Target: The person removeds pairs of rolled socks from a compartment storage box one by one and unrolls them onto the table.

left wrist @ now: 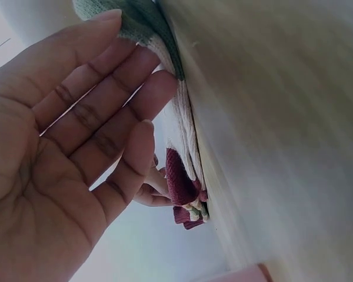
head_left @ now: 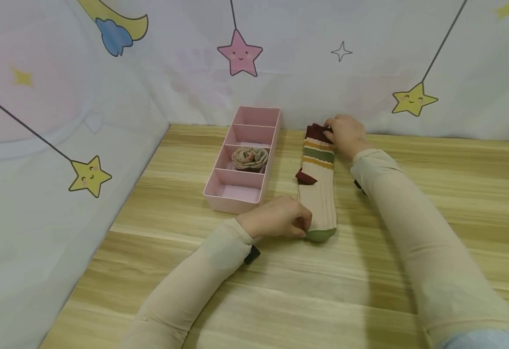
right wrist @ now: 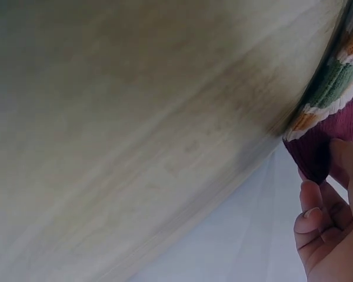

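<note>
Cream ribbed socks (head_left: 317, 194) lie flat and lengthwise on the wooden table, layered one on the other. They have a dark red cuff, orange and green stripes, a dark red heel and a green toe. My left hand (head_left: 280, 218) is at the toe end, its thumb and fingertips pinching the green toe (left wrist: 135, 23). At the far end my right hand (head_left: 346, 133) pinches the dark red cuff (right wrist: 317, 141) between thumb and fingers. Left of the socks stands a pink divided box (head_left: 234, 206); a rolled-up patterned sock bundle (head_left: 249, 158) sits in its third compartment from the back.
A white cloth backdrop (head_left: 298, 92) with printed stars hangs along the table's back and left edges, close behind my right hand. The wooden table (head_left: 306, 300) extends toward me and to the right. Dark wrist straps (head_left: 252, 254) show beneath the sleeves.
</note>
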Tool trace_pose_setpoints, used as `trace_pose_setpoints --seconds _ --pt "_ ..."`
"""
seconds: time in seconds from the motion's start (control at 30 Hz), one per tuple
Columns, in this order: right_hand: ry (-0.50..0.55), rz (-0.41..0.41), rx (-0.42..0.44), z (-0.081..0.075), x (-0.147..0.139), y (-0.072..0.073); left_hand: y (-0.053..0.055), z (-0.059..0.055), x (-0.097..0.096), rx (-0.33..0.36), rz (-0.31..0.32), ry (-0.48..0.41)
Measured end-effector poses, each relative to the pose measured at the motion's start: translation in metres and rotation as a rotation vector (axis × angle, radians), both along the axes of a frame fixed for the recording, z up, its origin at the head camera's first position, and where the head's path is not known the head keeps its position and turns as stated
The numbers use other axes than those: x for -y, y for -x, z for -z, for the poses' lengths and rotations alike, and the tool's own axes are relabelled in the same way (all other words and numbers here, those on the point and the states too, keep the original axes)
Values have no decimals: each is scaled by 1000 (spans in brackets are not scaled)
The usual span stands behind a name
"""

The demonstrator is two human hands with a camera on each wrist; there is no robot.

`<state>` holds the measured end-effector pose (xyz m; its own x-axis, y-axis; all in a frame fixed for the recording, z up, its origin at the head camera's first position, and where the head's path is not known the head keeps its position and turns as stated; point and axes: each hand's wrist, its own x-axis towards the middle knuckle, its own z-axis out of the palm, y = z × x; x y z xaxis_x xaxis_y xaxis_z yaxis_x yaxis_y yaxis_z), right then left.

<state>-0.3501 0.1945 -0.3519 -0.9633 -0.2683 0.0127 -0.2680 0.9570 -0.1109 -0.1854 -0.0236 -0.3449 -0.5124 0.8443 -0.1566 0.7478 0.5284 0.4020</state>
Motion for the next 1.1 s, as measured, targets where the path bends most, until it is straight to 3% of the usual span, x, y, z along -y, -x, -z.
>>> trace_pose_setpoints --seconds 0.33,0.7,1.1 --pt "-7 -18 59 3 -3 7 -1 1 -1 -44 38 11" --pt "-2 -34 52 -1 -8 6 -2 2 -2 -40 36 10" --pt "89 25 117 -15 -18 8 -3 -2 -1 -37 47 42"
